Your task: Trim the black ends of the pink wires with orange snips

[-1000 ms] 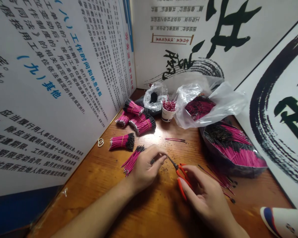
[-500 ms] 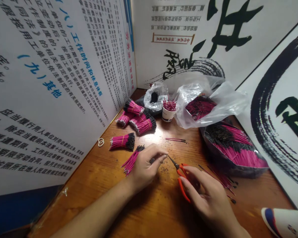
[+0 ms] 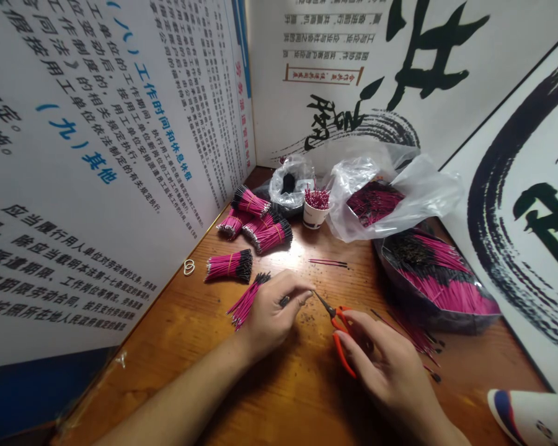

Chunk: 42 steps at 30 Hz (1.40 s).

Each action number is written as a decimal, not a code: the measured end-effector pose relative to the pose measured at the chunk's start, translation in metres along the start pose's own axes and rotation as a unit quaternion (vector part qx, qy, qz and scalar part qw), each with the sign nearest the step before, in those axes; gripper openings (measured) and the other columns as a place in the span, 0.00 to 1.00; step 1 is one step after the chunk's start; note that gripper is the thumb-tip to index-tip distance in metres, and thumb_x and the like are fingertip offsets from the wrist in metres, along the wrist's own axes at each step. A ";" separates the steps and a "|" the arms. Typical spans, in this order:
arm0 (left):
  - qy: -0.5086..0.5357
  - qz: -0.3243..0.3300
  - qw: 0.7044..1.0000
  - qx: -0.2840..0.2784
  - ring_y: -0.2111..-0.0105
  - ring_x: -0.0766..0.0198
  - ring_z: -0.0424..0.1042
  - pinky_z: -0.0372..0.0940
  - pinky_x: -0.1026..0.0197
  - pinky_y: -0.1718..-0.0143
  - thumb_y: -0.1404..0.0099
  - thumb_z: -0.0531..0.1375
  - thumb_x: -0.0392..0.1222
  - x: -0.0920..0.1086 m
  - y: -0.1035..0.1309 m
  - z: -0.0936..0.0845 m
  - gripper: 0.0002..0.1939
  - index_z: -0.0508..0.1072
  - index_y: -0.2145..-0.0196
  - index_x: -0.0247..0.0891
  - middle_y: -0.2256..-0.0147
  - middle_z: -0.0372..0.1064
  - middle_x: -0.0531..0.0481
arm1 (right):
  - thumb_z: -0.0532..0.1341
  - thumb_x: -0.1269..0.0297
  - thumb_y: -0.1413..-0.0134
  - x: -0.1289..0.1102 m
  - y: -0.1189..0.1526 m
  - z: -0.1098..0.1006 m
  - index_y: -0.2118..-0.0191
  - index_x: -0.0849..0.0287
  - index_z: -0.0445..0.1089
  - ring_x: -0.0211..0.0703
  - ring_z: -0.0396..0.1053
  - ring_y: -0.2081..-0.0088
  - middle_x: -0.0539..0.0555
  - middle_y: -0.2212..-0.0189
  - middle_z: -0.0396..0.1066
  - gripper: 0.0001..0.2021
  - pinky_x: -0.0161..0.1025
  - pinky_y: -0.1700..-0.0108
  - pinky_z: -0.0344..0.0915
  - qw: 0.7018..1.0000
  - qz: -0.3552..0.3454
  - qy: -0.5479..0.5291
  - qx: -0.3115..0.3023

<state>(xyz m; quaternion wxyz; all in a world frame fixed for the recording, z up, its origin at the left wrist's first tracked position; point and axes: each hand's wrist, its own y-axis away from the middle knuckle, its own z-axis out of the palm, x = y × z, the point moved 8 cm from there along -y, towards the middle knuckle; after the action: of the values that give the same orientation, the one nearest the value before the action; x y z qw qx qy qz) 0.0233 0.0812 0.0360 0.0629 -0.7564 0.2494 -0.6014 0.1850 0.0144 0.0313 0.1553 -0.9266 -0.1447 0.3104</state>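
My left hand (image 3: 279, 306) is closed in a pinch at mid-table, with a small black piece showing between its curled fingers; what sits at the fingertips is too small to name. Orange-handled scissors (image 3: 341, 337) are in my right hand (image 3: 390, 365), their dark tips pointing up-left and reaching my left fingertips. Just left of my left hand lies a loose bunch of pink wires (image 3: 246, 303) with black ends. Behind it rests a banded pink wire bundle (image 3: 227, 266). Tiny dark scraps are scattered between the hands.
More banded bundles (image 3: 267, 229) are piled at the back left. A paper cup (image 3: 315, 214) holds wires beside a clear plastic bag (image 3: 344, 217). A dark bag (image 3: 441, 279) of pink wires stands right. Another cup (image 3: 530, 415) lies at lower right. Printed panels border the table (image 3: 302, 396).
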 end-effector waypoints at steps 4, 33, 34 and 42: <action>-0.005 -0.004 1.000 0.003 0.68 0.65 0.67 0.61 0.64 0.66 0.33 0.58 0.35 0.000 0.000 0.000 0.06 0.75 0.65 0.34 0.71 0.69 0.49 | 0.58 0.60 0.38 0.003 0.000 0.003 0.56 0.58 0.71 0.41 0.70 0.75 0.53 0.72 0.75 0.10 0.36 0.72 0.66 1.000 0.012 0.006 -0.012; -0.019 -0.015 1.000 -0.004 0.69 0.64 0.68 0.62 0.63 0.66 0.33 0.57 0.36 0.000 -0.001 0.001 0.07 0.74 0.65 0.35 0.71 0.69 0.49 | 0.58 0.59 0.39 0.009 0.002 0.011 0.55 0.58 0.69 0.42 0.72 0.70 0.56 0.67 0.76 0.11 0.35 0.68 0.69 0.996 0.057 -0.049 -0.042; -0.019 -0.014 1.000 -0.005 0.69 0.64 0.68 0.62 0.63 0.66 0.33 0.56 0.36 0.000 -0.001 0.001 0.07 0.74 0.65 0.35 0.71 0.69 0.49 | 0.58 0.59 0.39 0.008 0.002 0.012 0.55 0.58 0.69 0.41 0.72 0.71 0.56 0.67 0.76 0.11 0.35 0.69 0.69 0.996 0.056 -0.048 -0.043; -0.015 -0.010 1.000 -0.006 0.69 0.65 0.67 0.61 0.64 0.66 0.32 0.56 0.35 0.000 0.000 0.002 0.06 0.74 0.65 0.35 0.71 0.68 0.50 | 0.58 0.59 0.39 0.009 0.001 0.012 0.55 0.57 0.69 0.42 0.73 0.70 0.55 0.68 0.76 0.10 0.34 0.69 0.69 0.996 0.054 -0.052 -0.048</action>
<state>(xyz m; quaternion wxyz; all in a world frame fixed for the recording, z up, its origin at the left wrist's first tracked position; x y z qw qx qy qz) 0.0252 0.0807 0.0351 0.0562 -0.7679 0.2446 -0.5893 0.1843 0.0186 0.0172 0.0860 -0.9221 -0.1173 0.3585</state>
